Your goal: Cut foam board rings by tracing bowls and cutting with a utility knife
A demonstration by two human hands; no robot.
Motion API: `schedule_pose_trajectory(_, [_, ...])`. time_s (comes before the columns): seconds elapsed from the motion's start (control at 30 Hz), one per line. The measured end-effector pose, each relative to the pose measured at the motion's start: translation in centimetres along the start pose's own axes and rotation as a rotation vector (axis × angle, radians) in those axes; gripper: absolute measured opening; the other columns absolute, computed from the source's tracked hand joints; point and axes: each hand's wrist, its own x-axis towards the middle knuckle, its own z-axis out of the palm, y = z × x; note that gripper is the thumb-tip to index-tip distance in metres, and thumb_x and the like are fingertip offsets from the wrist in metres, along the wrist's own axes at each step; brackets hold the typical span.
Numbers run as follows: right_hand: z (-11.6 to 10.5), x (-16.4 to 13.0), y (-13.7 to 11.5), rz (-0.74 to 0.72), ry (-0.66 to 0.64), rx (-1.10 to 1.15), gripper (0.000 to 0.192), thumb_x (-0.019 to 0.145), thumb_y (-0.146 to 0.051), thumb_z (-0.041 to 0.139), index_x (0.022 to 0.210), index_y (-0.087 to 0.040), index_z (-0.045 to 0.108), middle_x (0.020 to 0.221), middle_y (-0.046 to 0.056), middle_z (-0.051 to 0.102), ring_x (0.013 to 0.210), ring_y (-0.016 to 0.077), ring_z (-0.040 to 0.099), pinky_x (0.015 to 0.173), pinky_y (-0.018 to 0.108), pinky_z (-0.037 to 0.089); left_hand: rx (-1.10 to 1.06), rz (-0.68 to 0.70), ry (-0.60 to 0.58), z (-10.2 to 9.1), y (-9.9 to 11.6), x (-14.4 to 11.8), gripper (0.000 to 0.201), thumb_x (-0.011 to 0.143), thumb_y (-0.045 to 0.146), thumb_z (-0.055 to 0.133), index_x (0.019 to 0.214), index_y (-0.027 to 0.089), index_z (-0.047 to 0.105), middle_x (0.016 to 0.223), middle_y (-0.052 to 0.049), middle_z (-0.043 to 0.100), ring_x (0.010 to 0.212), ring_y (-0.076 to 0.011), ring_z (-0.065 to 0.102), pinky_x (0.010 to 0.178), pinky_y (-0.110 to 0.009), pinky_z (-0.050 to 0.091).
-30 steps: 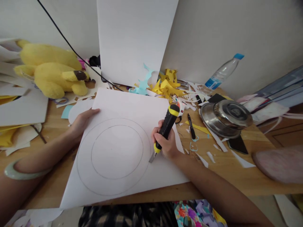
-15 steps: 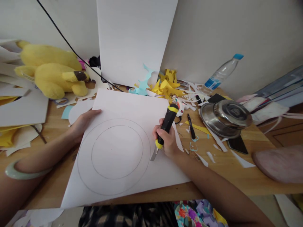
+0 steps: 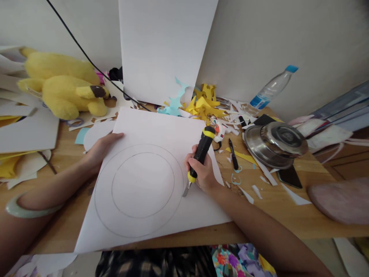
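A large white sheet [image 3: 161, 132] lies on the wooden table in front of me, with two pencilled rings, one inside the other, and a small dot at their middle. My right hand [image 3: 203, 171] is closed round the black and yellow handle of a craft knife [image 3: 202, 152]. Its blade points down and left, the tip at the right side of the outer ring. Whether the tip has pierced the sheet I cannot tell. At the sheet's left edge, my left hand [image 3: 100, 152] grips with the thumb on top; the other fingers are hidden beneath.
Right of the sheet lie a black pen [image 3: 233, 154], paper scraps, an upturned metal bowl [image 3: 275, 144] and a dark phone [image 3: 290, 177]. Behind stand a plastic bottle [image 3: 269, 90] and a tall white board [image 3: 164, 46]. Yellow plush toys [image 3: 66, 92] sit back left. A black cable [image 3: 77, 42] hangs across.
The knife's handle and my right hand have shifted slightly left, and the blade tip has moved a little left onto the outer ring. My left hand stays in place.
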Motion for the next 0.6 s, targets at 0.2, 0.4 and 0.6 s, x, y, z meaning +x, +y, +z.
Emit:
schedule_pose_trajectory(0.2, [0.02,-0.03,0.01,-0.01,0.009,-0.036,0.024,0.066,-0.022,0.052,0.08,-0.023,0.032,0.046,-0.011,0.044,0.041,0.0073,0.039,0.042,0.021,0.027,-0.06,-0.045,-0.041,-0.24,-0.08,0.17,0.027,0.073,0.021,0.057,0.096,0.008,0.06,0.062,-0.006,0.065,0.05,-0.0222,0.064,0.051,-0.038,0.058])
schedule_pose_trajectory(0.4, [0.08,-0.18,0.1,-0.037,0.014,-0.071,0.027,0.065,-0.022,0.055,0.079,-0.023,0.032,0.047,-0.01,0.046,0.041,0.0074,0.039,0.042,0.022,0.03,-0.09,-0.073,-0.037,-0.2,-0.09,0.12,0.03,0.071,0.021,0.058,0.099,0.008,0.06,0.064,-0.008,0.066,0.05,-0.0236,0.064,0.051,-0.039,0.058])
schedule_pose_trajectory(0.6, [0.2,-0.45,0.16,-0.064,0.061,-0.09,0.026,0.065,-0.021,0.054,0.08,-0.023,0.033,0.048,-0.011,0.044,0.041,0.0074,0.04,0.041,0.022,0.031,-0.066,-0.061,-0.035,-0.13,-0.12,0.09,0.029,0.07,0.022,0.058,0.096,0.008,0.062,0.066,-0.01,0.067,0.052,-0.0258,0.065,0.052,-0.042,0.058])
